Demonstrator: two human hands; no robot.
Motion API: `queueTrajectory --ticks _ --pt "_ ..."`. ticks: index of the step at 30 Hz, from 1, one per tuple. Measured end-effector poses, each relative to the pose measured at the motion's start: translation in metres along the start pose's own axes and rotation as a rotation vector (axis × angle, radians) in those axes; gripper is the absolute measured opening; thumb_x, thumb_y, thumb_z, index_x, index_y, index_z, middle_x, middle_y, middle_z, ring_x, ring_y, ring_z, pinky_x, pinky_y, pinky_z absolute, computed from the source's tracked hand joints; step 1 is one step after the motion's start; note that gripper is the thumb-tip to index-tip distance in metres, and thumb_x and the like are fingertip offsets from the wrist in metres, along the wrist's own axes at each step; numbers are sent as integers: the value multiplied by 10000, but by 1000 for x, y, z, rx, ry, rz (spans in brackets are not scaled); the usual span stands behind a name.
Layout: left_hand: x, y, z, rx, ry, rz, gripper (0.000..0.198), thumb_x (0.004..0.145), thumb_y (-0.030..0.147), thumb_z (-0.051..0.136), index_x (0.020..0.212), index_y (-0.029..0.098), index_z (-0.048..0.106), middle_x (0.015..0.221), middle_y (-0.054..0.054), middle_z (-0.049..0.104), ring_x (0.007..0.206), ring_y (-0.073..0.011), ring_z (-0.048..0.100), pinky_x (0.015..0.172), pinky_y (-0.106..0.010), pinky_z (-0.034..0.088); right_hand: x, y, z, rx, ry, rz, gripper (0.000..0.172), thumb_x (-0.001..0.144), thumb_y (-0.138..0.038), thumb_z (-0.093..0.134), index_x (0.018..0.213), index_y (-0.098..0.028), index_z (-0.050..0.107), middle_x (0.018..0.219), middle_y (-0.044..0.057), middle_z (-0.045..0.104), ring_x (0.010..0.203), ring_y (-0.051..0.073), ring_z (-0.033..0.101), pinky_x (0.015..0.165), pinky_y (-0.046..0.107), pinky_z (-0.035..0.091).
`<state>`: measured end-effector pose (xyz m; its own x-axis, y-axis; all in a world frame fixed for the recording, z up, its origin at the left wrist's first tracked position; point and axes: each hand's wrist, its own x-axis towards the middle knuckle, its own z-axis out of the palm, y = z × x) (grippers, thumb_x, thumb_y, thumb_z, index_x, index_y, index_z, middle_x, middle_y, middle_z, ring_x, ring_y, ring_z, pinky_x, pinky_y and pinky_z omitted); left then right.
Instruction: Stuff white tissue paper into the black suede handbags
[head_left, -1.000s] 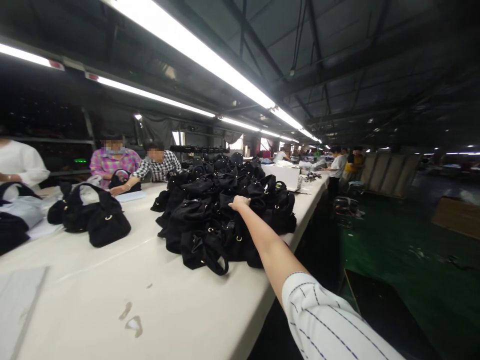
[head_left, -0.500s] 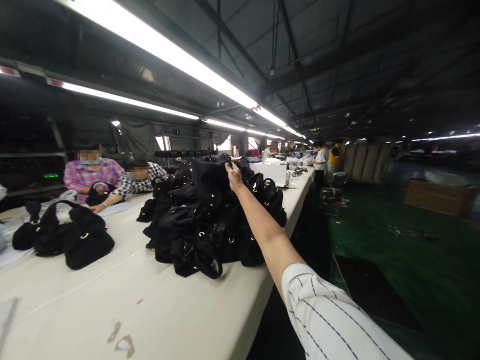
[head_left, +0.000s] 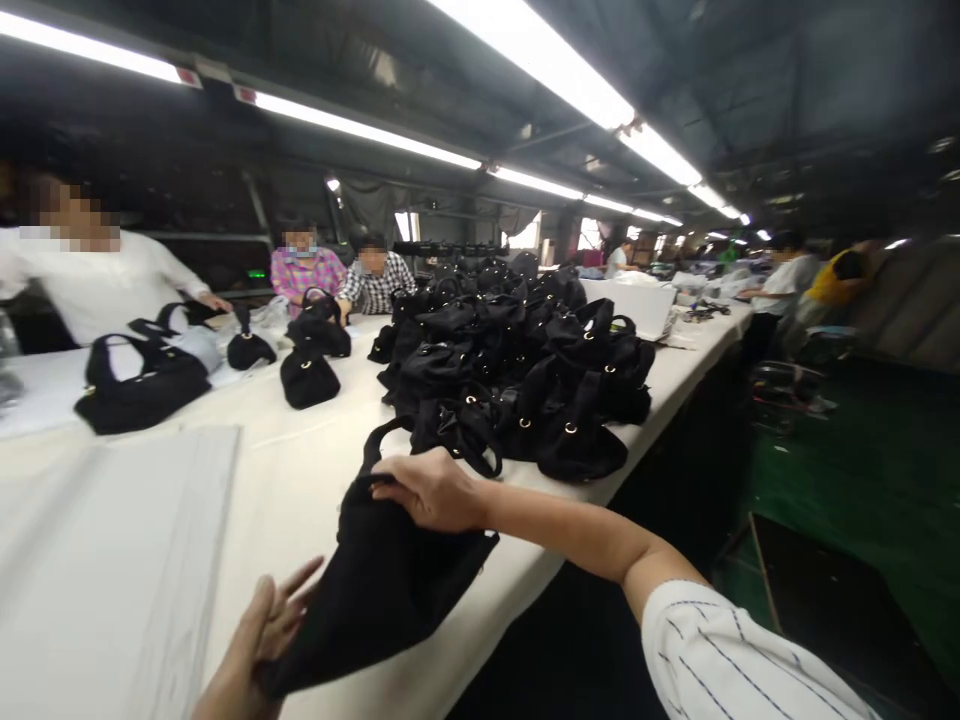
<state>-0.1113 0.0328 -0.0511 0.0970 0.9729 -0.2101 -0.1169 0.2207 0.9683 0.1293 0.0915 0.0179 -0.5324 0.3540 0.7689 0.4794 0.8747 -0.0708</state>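
Note:
A black fabric handbag (head_left: 397, 575) hangs tilted over the table's near edge, its loop handle (head_left: 373, 447) sticking up at the top. My right hand (head_left: 435, 488) is closed on the bag's upper rim, with the thumb and fingers pinching the cloth. At the bag's lower left side is my left hand (head_left: 274, 625), fingers stretched out and apart. The bag's corner covers part of that palm, so whether they touch is hard to tell. Just beyond lies a heap of black handbags (head_left: 517, 340) with gold-coloured rings.
A stack of white sheets (head_left: 112, 560) lies at the left of the cream-covered table (head_left: 292, 450). Several black bags (head_left: 142, 390) stand farther left, near co-workers (head_left: 97, 270). A white box (head_left: 630, 305) sits behind the heap. Dark floor drops away at the right.
My right hand has drawn a black bag from the heap back toward me. My left hand has come into view beside it. The view has swung left and down, showing the white sheets.

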Motion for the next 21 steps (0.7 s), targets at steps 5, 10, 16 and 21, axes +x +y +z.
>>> queueTrajectory --ticks 5,10,16,21 --pt "-6 -26 -25 216 195 -36 688 611 746 674 1061 226 698 1233 -58 687 1317 -338 500 1134 -439 401 -34 -42 53 -83 91 -483 142 942 -256 568 936 -137 646 673 -41 599 548 86 516 483 243 380" --pt "-18 -46 -47 520 311 75 640 696 729 594 1105 243 666 1229 -64 674 1277 -327 527 1158 -498 338 -97 -97 93 47 38 -450 119 898 -238 620 940 -166 707 737 -29 618 587 75 525 565 197 450" --pt "-45 -47 -34 553 19 134 627 836 624 528 1354 273 486 1451 -67 511 1370 -272 444 1157 -452 356 -131 -132 88 156 -127 -164 237 934 -240 550 1148 -186 636 937 14 663 918 172 612 871 321 509" --pt "-48 -47 -21 770 -102 161 767 778 524 679 1433 262 377 1470 -103 471 1374 -303 428 1163 -478 337 -122 -128 77 231 -275 -87 375 857 -231 546 1217 -145 606 1044 73 664 1026 200 599 965 349 501"
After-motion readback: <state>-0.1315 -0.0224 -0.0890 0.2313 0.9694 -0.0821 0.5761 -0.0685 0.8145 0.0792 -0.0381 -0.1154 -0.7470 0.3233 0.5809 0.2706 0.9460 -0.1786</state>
